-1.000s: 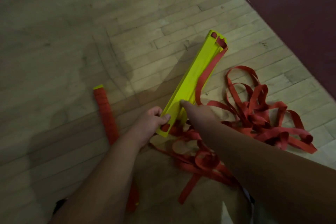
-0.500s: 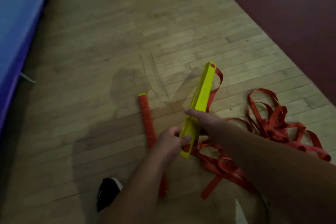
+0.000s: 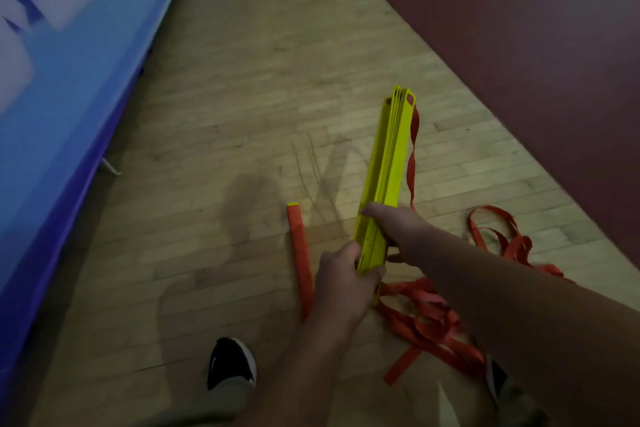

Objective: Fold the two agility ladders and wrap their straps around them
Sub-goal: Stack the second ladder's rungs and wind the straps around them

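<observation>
A stack of yellow ladder rungs (image 3: 386, 166) stands on edge, held above the wooden floor and pointing away from me. My left hand (image 3: 343, 284) grips its near end. My right hand (image 3: 398, 227) holds the stack just above, fingers wrapped over the top edge. Loose red straps (image 3: 429, 319) trail from the stack in a tangle on the floor to the right, and one strap hangs along the stack's right side. A second ladder (image 3: 300, 260), wrapped in red strap with a yellow tip showing, lies on the floor left of my hands.
A blue padded mat (image 3: 62, 87) runs along the left side. A dark red mat (image 3: 519, 45) covers the upper right. My black shoe (image 3: 230, 362) stands on the wooden floor (image 3: 225, 114) at the bottom.
The view has shifted, bringing the blue mat and my shoe into sight. The yellow stack has turned from lying slanted to standing more upright on edge, with both hands still on its near end.
</observation>
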Motion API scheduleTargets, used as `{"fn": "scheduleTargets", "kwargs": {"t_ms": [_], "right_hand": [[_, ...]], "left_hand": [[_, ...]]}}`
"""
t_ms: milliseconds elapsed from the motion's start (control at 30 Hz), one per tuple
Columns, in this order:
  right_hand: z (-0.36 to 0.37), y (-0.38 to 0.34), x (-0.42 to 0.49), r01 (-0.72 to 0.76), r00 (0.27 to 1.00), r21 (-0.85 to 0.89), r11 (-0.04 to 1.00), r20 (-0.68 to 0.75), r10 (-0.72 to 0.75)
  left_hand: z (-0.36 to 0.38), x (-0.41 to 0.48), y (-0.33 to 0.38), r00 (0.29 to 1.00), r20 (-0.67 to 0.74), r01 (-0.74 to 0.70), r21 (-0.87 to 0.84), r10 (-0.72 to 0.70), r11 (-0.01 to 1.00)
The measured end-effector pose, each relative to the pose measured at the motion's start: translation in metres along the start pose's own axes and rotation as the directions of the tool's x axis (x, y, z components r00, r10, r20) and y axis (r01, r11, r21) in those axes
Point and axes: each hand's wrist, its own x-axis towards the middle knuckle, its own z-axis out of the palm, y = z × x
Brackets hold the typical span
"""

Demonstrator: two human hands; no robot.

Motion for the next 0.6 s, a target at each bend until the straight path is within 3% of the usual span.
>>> {"fn": "scheduleTargets", "kwargs": {"t_ms": [100,167,267,367,433,500,600], "right_hand": [[-0.004,-0.014,-0.018,0.100,0.995,0.050,0.994,-0.015,-0.099],[-0.010,-0.023,-0.034,0.178,0.984,0.007,0.984,-0.027,-0.178],[-0.022,-0.034,-0.058,0.260,0.966,-0.022,0.965,0.014,-0.260],[-0.030,-0.045,-0.094,0.345,0.936,-0.030,0.938,0.090,-0.341],[-0.033,-0.050,-0.119,0.376,0.914,0.032,0.926,0.154,-0.376],[-0.032,-0.055,-0.143,0.391,0.889,0.078,0.917,0.226,-0.399],[-0.028,-0.054,-0.180,0.411,0.821,0.142,0.900,0.371,-0.433]], "left_hand": [[-0.015,-0.018,0.024,0.978,-0.155,-0.097,0.264,0.141,0.960],[-0.029,-0.033,0.043,0.978,-0.177,-0.053,0.320,0.115,0.946],[-0.056,-0.043,0.071,0.999,0.016,-0.035,0.212,0.032,0.977],[-0.102,-0.041,0.103,0.985,0.167,0.036,-0.011,-0.034,0.999],[-0.138,-0.038,0.118,0.995,0.098,0.041,-0.119,-0.029,0.992],[-0.168,-0.035,0.125,1.000,-0.001,0.009,-0.110,-0.009,0.994],[-0.188,-0.033,0.130,1.000,-0.006,0.002,-0.308,-0.004,0.951]]}}
